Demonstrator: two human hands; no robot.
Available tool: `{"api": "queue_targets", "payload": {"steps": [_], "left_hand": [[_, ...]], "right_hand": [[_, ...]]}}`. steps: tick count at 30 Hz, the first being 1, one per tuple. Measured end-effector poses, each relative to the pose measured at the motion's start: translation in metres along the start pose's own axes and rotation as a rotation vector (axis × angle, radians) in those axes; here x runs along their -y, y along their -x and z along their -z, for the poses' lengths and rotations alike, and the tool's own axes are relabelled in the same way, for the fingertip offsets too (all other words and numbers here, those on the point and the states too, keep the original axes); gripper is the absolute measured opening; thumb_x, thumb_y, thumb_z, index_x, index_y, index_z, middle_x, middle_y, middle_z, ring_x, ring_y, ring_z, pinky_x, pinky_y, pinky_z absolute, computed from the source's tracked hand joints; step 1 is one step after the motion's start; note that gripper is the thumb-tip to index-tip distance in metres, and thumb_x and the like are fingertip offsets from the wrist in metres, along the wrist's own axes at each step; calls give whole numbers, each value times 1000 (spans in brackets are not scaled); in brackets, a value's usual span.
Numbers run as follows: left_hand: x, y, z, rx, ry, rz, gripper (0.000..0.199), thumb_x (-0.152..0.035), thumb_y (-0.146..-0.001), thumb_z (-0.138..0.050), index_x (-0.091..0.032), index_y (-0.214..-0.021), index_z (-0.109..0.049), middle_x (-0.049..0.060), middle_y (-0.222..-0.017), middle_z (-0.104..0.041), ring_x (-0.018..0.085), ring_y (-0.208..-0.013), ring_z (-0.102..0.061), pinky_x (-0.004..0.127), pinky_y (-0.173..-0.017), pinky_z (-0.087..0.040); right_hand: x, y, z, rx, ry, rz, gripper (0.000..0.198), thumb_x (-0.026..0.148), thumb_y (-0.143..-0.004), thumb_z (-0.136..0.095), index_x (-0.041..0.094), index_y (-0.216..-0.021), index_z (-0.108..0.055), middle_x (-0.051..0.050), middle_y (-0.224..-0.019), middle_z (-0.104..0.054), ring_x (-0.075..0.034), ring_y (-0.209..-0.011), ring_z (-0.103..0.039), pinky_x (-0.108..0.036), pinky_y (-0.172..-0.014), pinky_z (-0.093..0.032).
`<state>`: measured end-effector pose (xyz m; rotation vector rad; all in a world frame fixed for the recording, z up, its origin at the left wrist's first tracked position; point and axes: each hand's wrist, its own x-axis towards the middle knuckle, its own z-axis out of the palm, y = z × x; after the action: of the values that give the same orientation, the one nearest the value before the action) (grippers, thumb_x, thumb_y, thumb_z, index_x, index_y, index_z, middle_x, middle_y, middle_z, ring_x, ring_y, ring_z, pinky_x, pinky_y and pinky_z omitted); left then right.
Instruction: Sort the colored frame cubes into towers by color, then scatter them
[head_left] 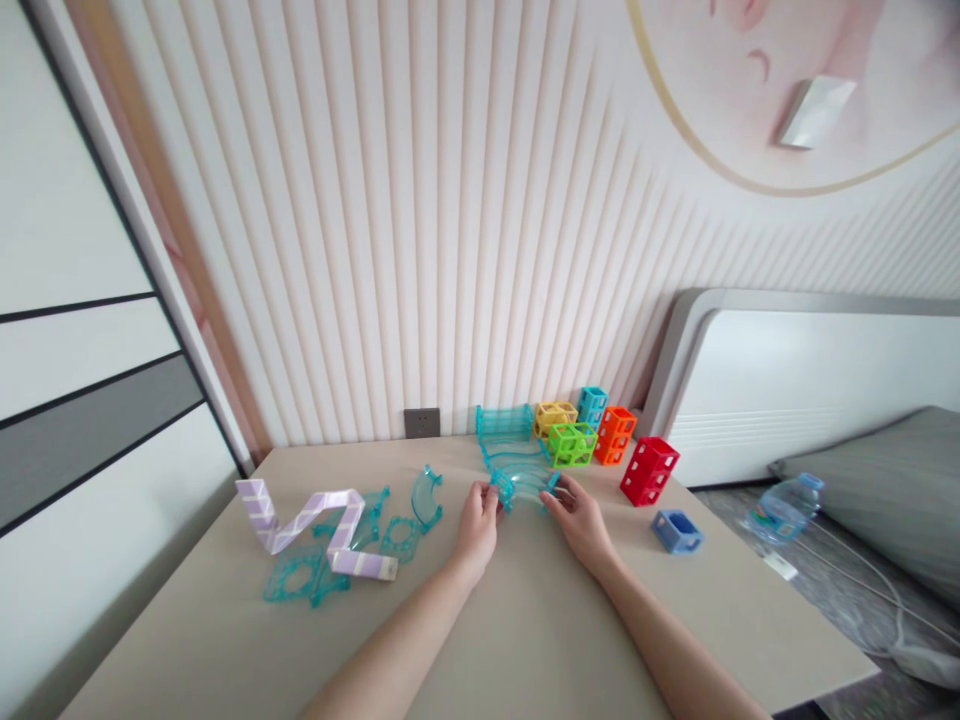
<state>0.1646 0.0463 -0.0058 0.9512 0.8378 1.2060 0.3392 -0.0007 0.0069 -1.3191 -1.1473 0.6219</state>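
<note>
Between my two hands is a curved translucent teal track piece (529,487). My left hand (478,522) pinches its left end, and the fingers of my right hand (579,518) close on its right end. Just behind it are teal track pieces (504,425) standing near the wall. A green block frame (574,445) and a yellow block frame (556,416) lie beyond my right hand. Farther right stand an orange block stack (615,434), a blue block stack (592,406) and a red block stack (649,470). One blue block (676,531) lies nearer.
On the left of the table (525,640), a zigzag purple-and-white folded strip (343,540) lies over loose teal pieces (292,577). Another curved teal piece (426,498) lies nearby. A plastic bottle (787,505) is off the table's right edge. The ribbed wall (375,250) bounds the back.
</note>
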Motion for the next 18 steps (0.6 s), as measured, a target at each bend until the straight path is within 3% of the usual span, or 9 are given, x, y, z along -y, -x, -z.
{"api": "queue_targets", "payload": {"steps": [7, 18], "left_hand": [[-12, -16, 16, 50, -259, -179, 15, -30, -73, -83, -25, -70, -69, 4, -69, -68, 28, -81, -66, 35, -86, -45], [2, -31, 27, 47, -501, -376, 10, -30, -75, -80, -25, -71, -73, 8, -77, -72, 31, -85, -68, 43, -94, -46]], "right_hand": [[-8, -1, 5, -15, 40, 14, 53, 61, -76, -76, 20, -109, -70, -12, -105, -79, -35, -95, -77, -46, -80, -63], [-11, -3, 4, -40, 183, 64, 45, 53, -79, -75, 20, -109, -72, -12, -108, -80, -36, -105, -74, -53, -95, -57]]}}
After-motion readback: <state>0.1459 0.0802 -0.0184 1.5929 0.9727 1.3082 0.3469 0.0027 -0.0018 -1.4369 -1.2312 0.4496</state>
